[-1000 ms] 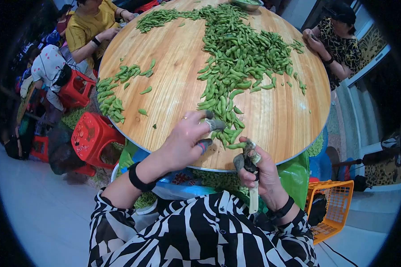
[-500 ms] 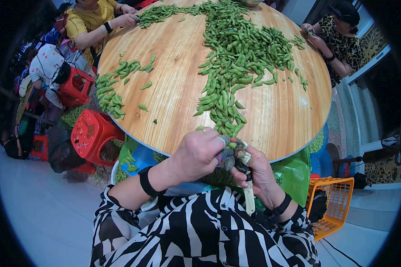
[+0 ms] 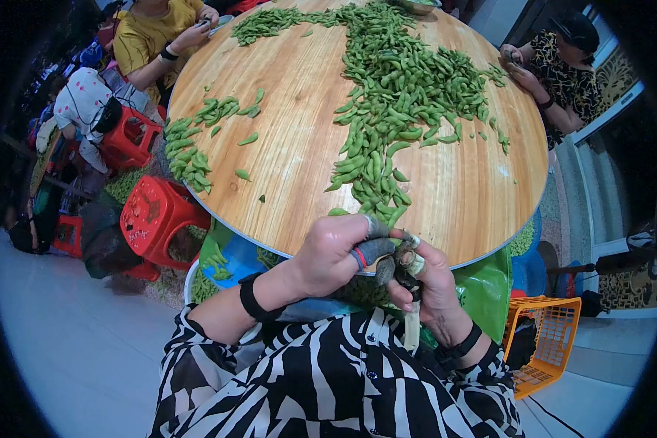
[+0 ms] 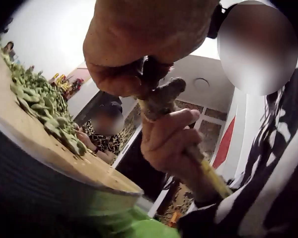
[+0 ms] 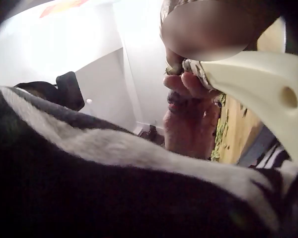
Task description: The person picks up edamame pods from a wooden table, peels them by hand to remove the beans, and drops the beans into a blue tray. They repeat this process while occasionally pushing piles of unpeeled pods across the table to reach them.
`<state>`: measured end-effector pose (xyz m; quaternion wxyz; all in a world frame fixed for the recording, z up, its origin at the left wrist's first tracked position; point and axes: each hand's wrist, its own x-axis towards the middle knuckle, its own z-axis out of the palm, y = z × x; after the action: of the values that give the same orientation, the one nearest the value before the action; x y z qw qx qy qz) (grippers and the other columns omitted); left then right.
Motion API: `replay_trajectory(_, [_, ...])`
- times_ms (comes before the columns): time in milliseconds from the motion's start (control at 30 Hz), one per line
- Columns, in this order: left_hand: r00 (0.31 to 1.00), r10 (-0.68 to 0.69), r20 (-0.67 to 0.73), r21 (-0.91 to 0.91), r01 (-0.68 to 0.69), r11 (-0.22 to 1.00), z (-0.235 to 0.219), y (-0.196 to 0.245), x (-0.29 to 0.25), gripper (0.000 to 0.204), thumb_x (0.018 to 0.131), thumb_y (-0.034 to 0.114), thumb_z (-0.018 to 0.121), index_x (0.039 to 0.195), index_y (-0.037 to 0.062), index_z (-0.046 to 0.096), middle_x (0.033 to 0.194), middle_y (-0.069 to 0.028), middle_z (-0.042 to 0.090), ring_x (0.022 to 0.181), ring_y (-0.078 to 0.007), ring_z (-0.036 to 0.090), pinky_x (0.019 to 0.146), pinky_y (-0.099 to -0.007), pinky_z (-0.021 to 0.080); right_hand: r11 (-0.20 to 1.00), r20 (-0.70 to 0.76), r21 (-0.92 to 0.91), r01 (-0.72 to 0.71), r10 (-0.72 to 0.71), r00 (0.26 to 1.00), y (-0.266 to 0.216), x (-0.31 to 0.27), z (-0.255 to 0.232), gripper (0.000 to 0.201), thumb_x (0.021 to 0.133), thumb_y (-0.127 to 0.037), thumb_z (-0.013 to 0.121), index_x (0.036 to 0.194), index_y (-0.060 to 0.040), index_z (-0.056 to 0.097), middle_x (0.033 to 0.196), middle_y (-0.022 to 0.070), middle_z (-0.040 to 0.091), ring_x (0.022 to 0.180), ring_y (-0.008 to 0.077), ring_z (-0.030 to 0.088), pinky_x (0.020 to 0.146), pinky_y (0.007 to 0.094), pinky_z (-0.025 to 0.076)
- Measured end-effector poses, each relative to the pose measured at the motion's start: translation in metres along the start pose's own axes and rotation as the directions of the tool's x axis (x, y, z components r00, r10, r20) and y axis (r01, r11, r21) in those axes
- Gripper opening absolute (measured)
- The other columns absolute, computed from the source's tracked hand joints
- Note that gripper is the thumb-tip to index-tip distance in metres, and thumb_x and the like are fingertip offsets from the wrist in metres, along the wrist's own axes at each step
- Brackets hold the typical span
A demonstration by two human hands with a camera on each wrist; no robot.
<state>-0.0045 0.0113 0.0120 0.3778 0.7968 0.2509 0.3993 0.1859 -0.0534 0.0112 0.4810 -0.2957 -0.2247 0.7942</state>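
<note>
In the head view my left hand [image 3: 333, 252], with grey cloth covers on some fingers, curls its fingers close against my right hand [image 3: 432, 285]. A green soybean pod showed between the hands half a second ago; now the fingers hide it. My right hand grips a tool with a long cream handle [image 3: 412, 328], its working end covered by fingers and wrappings. The right wrist view shows this handle [image 5: 248, 79] large, with a hole near its end. Just beyond both hands, a strip of green soybean pods [image 3: 376, 164] runs to the near edge of the round wooden table [image 3: 285, 146].
A smaller group of pods [image 3: 190, 157] lies at the table's left. Beside the table stand a red stool [image 3: 150, 219] and an orange crate [image 3: 547, 336]. Green plastic [image 3: 482, 288] hangs below the near edge. Two people [image 3: 150, 44] sit across, working with their hands.
My left hand came back from the pods to my right hand, bringing a green pod, and its fingers stay there. The right hand keeps its hold on the tool.
</note>
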Motion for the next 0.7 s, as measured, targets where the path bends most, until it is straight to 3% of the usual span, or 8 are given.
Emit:
replay_trajectory(33, [1.0, 0.003, 0.001, 0.0, -0.003, 1.0, 0.0021, 0.0033, -0.0002, 0.017, 0.083, 0.007, 0.065, 0.097, -0.0011, 0.064, 0.077, -0.0104, 0.063, 0.068, -0.021, 0.062, 0.057, -0.0295, 0.047, 1.0, 0.006, -0.007, 0.023, -0.023, 1.0, -0.001, 0.0005, 0.0007, 0.038, 0.094, -0.014, 0.054, 0.13, -0.0008, 0.05, 0.084, 0.0088, 0.059, 0.047, 0.0121, 0.052, 0.036, 0.0208, 0.037])
replay_trajectory(67, [0.978, -0.209, -0.023, -0.297, 0.193, 0.935, 0.0048, 0.0073, -0.0009, 0.017, 0.084, 0.008, 0.066, 0.098, -0.0012, 0.063, 0.08, -0.0077, 0.064, 0.07, -0.016, 0.061, 0.059, -0.0266, 0.047, 1.0, 0.005, -0.007, 0.026, -0.026, 1.0, -0.0011, 0.0001, 0.0007, 0.038, 0.094, -0.014, 0.054, 0.13, -0.0008, 0.05, 0.084, 0.0088, 0.059, 0.047, 0.0121, 0.052, 0.036, 0.0208, 0.037])
replay_trajectory(100, [0.912, -0.41, 0.018, -0.566, 0.347, 0.748, 0.0064, 0.0094, -0.0008, 0.017, 0.086, 0.008, 0.066, 0.1, -0.0013, 0.063, 0.084, -0.005, 0.066, 0.071, -0.0111, 0.061, 0.06, -0.0236, 0.048, 0.998, -0.007, -0.065, 0.023, -0.023, 1.0, -0.0012, -0.0003, 0.0007, 0.039, 0.094, -0.014, 0.054, 0.13, -0.0011, 0.049, 0.085, 0.0092, 0.06, 0.047, 0.012, 0.052, 0.037, 0.0208, 0.037])
replay_trajectory(133, [0.912, -0.409, 0.019, -0.567, 0.347, 0.748, 0.0051, 0.0092, -0.0011, 0.017, 0.086, 0.008, 0.066, 0.1, -0.0013, 0.063, 0.084, -0.005, 0.066, 0.071, -0.0111, 0.061, 0.06, -0.0236, 0.048, 0.992, -0.019, -0.124, 0.017, -0.02, 1.0, -0.0013, -0.0006, 0.0005, 0.039, 0.094, -0.014, 0.054, 0.131, -0.0014, 0.049, 0.087, 0.0095, 0.061, 0.047, 0.0119, 0.052, 0.037, 0.0207, 0.037])
replay_trajectory(200, [0.798, -0.563, 0.216, -0.658, 0.545, 0.52, 0.0008, 0.0083, -0.0036, 0.019, 0.085, 0.008, 0.068, 0.102, 0.0002, 0.064, 0.084, -0.0013, 0.065, 0.069, -0.006, 0.059, 0.059, -0.02, 0.048, 0.989, -0.022, -0.148, 0.027, -0.031, 0.999, 0.0012, -0.0001, -0.0004, 0.041, 0.094, -0.018, 0.056, 0.131, -0.0012, 0.048, 0.087, 0.0117, 0.061, 0.046, 0.012, 0.051, 0.036, 0.0211, 0.036])
replay_trajectory(533, [0.751, -0.636, 0.176, -0.687, 0.556, 0.467, 0.0091, 0.0073, -0.0064, 0.019, 0.083, 0.008, 0.07, 0.101, 0.0017, 0.064, 0.081, -0.0019, 0.065, 0.061, -0.0042, 0.058, 0.051, -0.0164, 0.045, 0.945, 0.028, -0.319, 0.076, -0.07, 0.997, 0.0039, 0.0005, -0.0038, 0.043, 0.096, -0.02, 0.052, 0.133, 0.0008, 0.045, 0.09, 0.0126, 0.063, 0.045, 0.0098, 0.048, 0.039, 0.0206, 0.035])
replay_trajectory(633, [0.74, -0.638, 0.214, -0.744, 0.547, 0.384, 0.0093, 0.0077, -0.0074, 0.017, 0.086, 0.011, 0.067, 0.1, 0.0027, 0.063, 0.077, -0.001, 0.063, 0.058, -0.0044, 0.057, 0.048, -0.0163, 0.043, 0.928, 0.006, -0.362, 0.082, -0.085, 0.996, 0.002, 0.0009, 0.0005, 0.038, 0.096, -0.013, 0.048, 0.131, 0.0032, 0.048, 0.076, 0.0061, 0.058, 0.046, 0.0089, 0.048, 0.041, 0.0207, 0.034])
replay_trajectory(700, [0.714, -0.599, 0.362, -0.813, 0.557, 0.172, 0.0078, 0.0037, -0.0088, 0.015, 0.088, 0.014, 0.064, 0.099, 0.004, 0.061, 0.076, -0.0019, 0.062, 0.057, -0.005, 0.057, 0.045, -0.0167, 0.041, 0.933, 0.033, -0.35, 0.083, -0.076, 0.997, 0.0016, 0.0016, -0.0037, 0.038, 0.096, -0.014, 0.049, 0.131, 0.0034, 0.048, 0.076, 0.0063, 0.058, 0.046, 0.009, 0.048, 0.041, 0.0206, 0.035])
